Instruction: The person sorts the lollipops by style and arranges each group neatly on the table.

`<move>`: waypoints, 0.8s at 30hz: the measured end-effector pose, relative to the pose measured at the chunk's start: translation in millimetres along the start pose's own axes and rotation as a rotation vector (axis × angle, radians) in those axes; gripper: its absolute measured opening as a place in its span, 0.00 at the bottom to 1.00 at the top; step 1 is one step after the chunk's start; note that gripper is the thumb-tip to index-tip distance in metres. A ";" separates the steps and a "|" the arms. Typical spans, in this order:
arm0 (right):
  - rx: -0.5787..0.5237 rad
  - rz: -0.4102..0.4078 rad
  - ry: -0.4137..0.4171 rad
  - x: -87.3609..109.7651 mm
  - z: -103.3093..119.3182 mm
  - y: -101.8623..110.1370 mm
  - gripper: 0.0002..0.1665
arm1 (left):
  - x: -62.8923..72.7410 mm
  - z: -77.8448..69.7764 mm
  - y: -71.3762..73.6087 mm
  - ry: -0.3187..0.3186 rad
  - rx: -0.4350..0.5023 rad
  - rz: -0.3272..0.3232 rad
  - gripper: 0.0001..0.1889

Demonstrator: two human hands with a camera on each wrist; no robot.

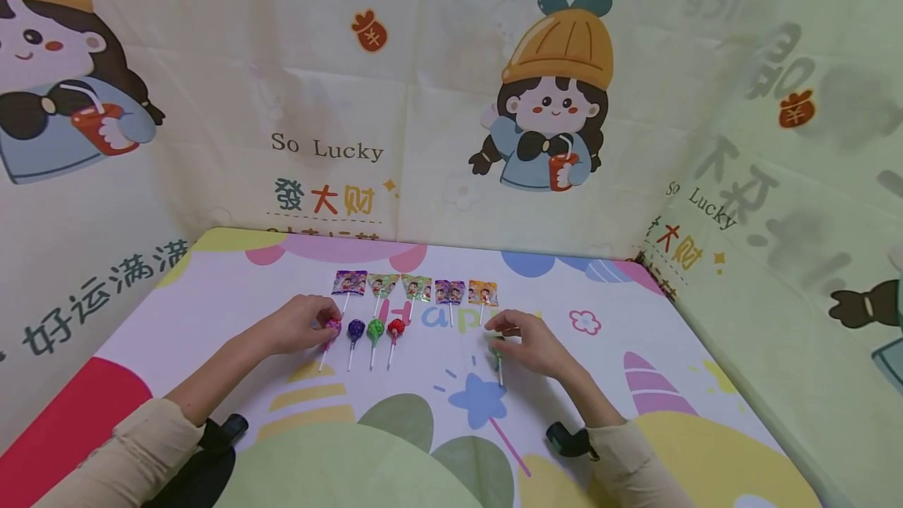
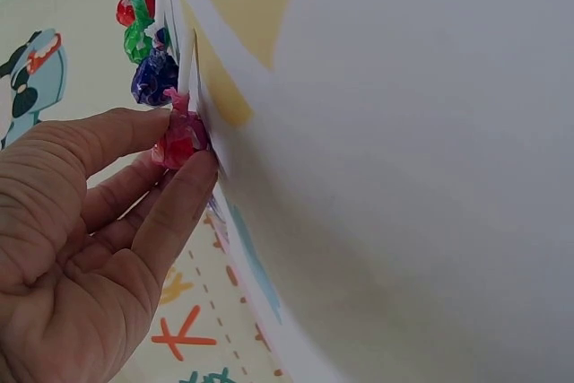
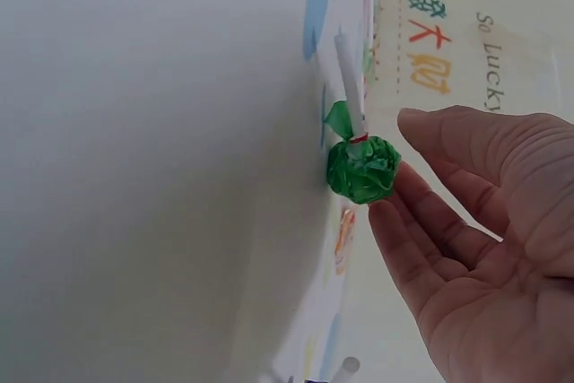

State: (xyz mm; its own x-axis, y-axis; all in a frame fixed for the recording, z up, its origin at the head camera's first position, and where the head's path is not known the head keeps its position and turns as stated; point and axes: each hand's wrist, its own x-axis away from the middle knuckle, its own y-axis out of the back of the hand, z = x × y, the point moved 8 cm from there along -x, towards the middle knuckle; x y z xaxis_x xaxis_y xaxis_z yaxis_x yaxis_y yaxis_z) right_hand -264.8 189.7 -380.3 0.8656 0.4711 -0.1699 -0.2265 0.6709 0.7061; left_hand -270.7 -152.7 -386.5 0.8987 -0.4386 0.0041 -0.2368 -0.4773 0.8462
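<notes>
My left hand [image 1: 305,325] pinches the head of a pink lollipop [image 2: 182,139] between thumb and a finger, its white stick against the table. Beside it in a row lie a dark blue lollipop [image 1: 356,329], a green lollipop [image 1: 376,329] and a red lollipop [image 1: 396,327]. Apart from this row, to the right, another green lollipop [image 3: 363,170] lies under my right hand [image 1: 531,345]. In the right wrist view the thumb stands off its wrapped head, while the fingertips are close against the far side; whether they touch cannot be told.
Behind the row lie several flat-wrapped lollipops: a purple one [image 1: 349,282], two light green ones [image 1: 383,284], another purple one [image 1: 449,292] and an orange one [image 1: 483,292]. Printed cloth [image 1: 437,100] hangs behind and beside the patterned table [image 1: 557,296].
</notes>
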 end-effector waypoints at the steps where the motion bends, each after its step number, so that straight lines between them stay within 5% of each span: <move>1: 0.000 0.006 -0.003 0.1 -1.1 -0.6 0.13 | 0.1 -0.1 0.1 0.002 0.001 0.000 0.07; 24: 0.047 0.056 0.033 0.9 -4.0 -4.9 0.10 | 1.9 -1.1 0.9 -0.002 0.006 0.000 0.07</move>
State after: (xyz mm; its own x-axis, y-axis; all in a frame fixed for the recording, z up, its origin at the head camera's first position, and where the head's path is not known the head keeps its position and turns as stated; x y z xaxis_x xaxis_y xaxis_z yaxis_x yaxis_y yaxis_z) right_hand -264.6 189.2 -386.7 0.8369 0.5261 -0.1510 -0.2525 0.6158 0.7464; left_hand -268.8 -153.1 -385.1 0.8977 -0.4407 0.0032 -0.2395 -0.4818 0.8429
